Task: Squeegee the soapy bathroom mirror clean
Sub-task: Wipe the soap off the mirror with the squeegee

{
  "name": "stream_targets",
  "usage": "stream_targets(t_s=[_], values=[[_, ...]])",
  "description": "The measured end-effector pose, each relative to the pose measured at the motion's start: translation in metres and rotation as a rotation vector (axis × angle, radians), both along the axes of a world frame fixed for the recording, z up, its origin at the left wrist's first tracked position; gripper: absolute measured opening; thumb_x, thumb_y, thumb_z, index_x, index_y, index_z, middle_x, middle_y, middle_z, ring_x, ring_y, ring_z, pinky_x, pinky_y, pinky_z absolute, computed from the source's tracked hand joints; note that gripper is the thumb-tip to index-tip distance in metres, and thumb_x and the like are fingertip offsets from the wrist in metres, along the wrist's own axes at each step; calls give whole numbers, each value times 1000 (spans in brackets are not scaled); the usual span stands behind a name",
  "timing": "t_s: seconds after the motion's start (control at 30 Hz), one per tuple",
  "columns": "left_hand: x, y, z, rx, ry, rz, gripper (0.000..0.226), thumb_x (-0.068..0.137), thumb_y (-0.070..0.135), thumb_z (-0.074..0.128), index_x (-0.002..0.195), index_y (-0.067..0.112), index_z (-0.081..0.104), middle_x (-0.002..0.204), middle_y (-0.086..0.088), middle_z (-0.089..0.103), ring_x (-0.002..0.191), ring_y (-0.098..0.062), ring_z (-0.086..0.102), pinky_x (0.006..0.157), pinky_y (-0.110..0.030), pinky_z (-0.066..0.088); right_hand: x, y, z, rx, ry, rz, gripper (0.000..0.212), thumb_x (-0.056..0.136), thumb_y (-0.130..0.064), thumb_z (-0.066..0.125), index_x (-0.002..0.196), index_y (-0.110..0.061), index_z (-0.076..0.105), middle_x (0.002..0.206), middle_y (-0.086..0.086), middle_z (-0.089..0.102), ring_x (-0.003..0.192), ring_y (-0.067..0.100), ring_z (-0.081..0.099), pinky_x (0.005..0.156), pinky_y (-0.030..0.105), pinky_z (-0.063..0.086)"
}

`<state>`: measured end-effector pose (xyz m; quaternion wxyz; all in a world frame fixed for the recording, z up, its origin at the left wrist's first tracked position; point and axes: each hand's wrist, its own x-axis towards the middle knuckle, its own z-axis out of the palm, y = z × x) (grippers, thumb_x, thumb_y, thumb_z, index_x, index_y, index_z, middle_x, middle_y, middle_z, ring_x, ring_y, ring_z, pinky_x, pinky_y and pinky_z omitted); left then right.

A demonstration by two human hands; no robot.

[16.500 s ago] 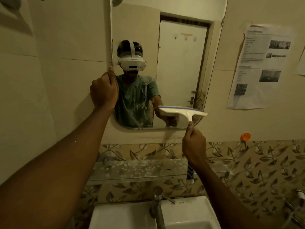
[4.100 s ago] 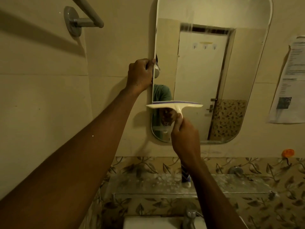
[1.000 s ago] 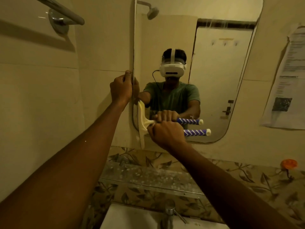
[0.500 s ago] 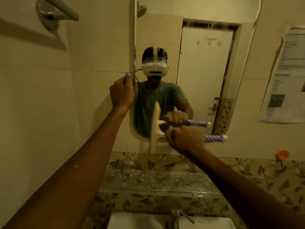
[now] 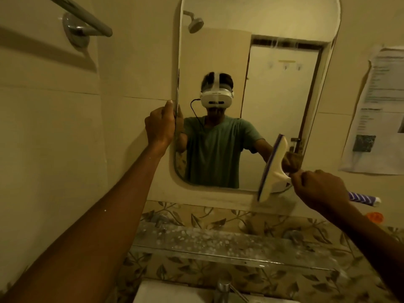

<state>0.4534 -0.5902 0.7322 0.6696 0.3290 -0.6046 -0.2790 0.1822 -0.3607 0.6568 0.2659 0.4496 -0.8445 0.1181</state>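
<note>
Below the mirror (image 5: 273,95), a tap (image 5: 223,287) stood under a soap-spotted glass shelf (image 5: 218,241). The right hand (image 5: 319,189) had its fingers wrapped round the squeegee (image 5: 273,169), blade upright on the mirror's lower right corner. The left hand (image 5: 159,127) gripped the mirror's left edge.

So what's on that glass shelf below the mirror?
The clear glass shelf carries scattered white soapy flecks. Its far right end is covered by the right forearm.

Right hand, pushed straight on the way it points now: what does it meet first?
The right hand points left along the squeegee, whose blade lies at the lower right corner of the mirror; the glass comes first, though depth is unclear.
</note>
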Motion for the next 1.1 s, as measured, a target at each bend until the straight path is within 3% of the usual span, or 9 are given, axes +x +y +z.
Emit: stream_targets(t_s=[0.1, 0.27, 0.4, 0.47, 0.57, 0.7, 0.87, 0.97, 1.1], values=[[-3, 6, 0, 13, -1, 32, 45, 100, 39, 36, 61, 24, 54, 71, -5, 63, 71, -18, 59, 73, -37, 53, 40, -24, 12, -70, 43, 251, 43, 103, -36, 30, 66, -21, 46, 59, -5, 49, 51, 12, 51, 50, 28, 47], [-7, 9, 3, 56, 27, 73, 49, 100, 36, 34, 71, 10, 62, 69, -3, 61, 66, -17, 57, 66, -31, 47, 130, -101, 38, -88, 171, 473, 48, 101, -44, 26, 99, -17, 65, 87, 1, 57, 74, 17, 57, 59, 30, 46], [-8, 8, 3, 51, 24, 77, 53, 101, 38, 31, 71, 7, 61, 66, -3, 59, 64, -17, 57, 64, -29, 47, 120, -113, 44, -59, 111, 434, 47, 99, -49, 27, 130, -24, 53, 130, 6, 51, 116, 26, 50, 90, 41, 46], [-6, 6, 2, 37, 29, 72, 56, 101, 39, 31, 79, 1, 65, 72, -10, 64, 71, -23, 62, 71, -36, 51, 79, -98, 44, -50, 28, 461, 44, 96, -50, 28, 131, -34, 47, 127, 1, 50, 110, 21, 51, 88, 42, 49], [-4, 2, 1, 15, 28, 56, 55, 100, 40, 33, 81, 0, 66, 76, -13, 66, 75, -25, 65, 75, -40, 54, 25, -50, 44, -35, -11, 329, 23, 100, -38, 31, 109, -29, 50, 98, -6, 53, 70, 9, 50, 56, 24, 44], [-5, 2, 2, -10, -9, 94, 52, 101, 39, 33, 72, 7, 63, 68, -6, 62, 65, -18, 59, 73, -37, 51, 16, -9, 47, -78, 18, 69, 41, 103, -36, 30, 68, -20, 46, 60, -1, 49, 51, 14, 48, 46, 23, 33], [-1, 1, 3, 40, 13, 37, 57, 101, 40, 30, 76, 3, 66, 77, -17, 68, 74, -27, 65, 75, -39, 54, 94, -81, 57, -92, 153, 459, 38, 100, -45, 23, 109, -24, 53, 100, -2, 55, 80, 13, 55, 66, 28, 51], [1, 0, 4, 65, 14, -7, 56, 101, 40, 27, 73, 7, 64, 74, -10, 67, 67, -21, 63, 72, -34, 53, 139, -125, 63, -71, 169, 498, 50, 100, -47, 24, 118, -15, 59, 121, 8, 58, 105, 25, 56, 88, 38, 48], [1, -1, 4, 72, 22, -33, 56, 101, 41, 27, 69, 11, 61, 67, -5, 64, 62, -16, 60, 64, -31, 52, 123, -123, 73, -66, 155, 482, 47, 98, -48, 29, 122, -21, 59, 121, 4, 58, 108, 23, 54, 95, 43, 45]])
